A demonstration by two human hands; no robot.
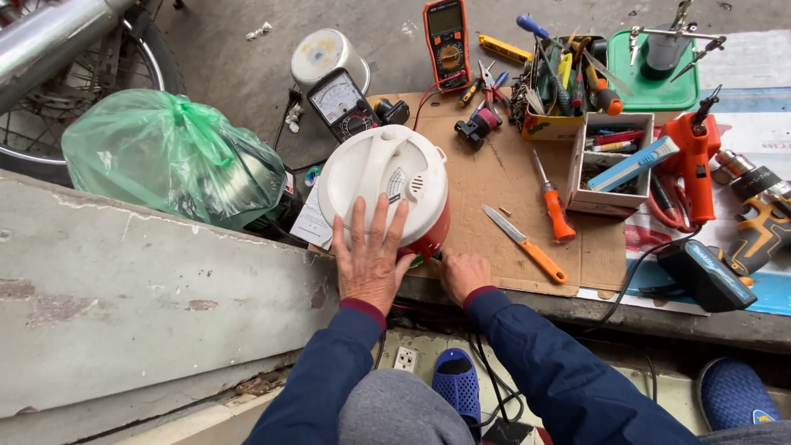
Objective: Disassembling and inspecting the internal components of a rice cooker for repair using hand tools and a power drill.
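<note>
At the far left a green plastic bag [169, 156], knotted at the top, sits on the concrete ledge, just beside the rice cooker [386, 191]. Your left hand [370, 257] lies flat on the cooker's white lid, fingers spread wide — pressing rather than gripping. The cooker, white on top and red below, stands at the near edge of the cardboard sheet [494, 177] that covers the surface. Your right hand [463, 274] is closed down low against the cooker's red base; something thin seems to sit in its grip, but you cannot tell what it is. Behind the cooker rest an analog meter [341, 103] and an orange digital multimeter [446, 43]. Further right on the cardboard lie two orange-handled screwdrivers [554, 206] — then a small box of tools [611, 161], an orange glue gun [695, 161] and a cordless drill [754, 231].
</note>
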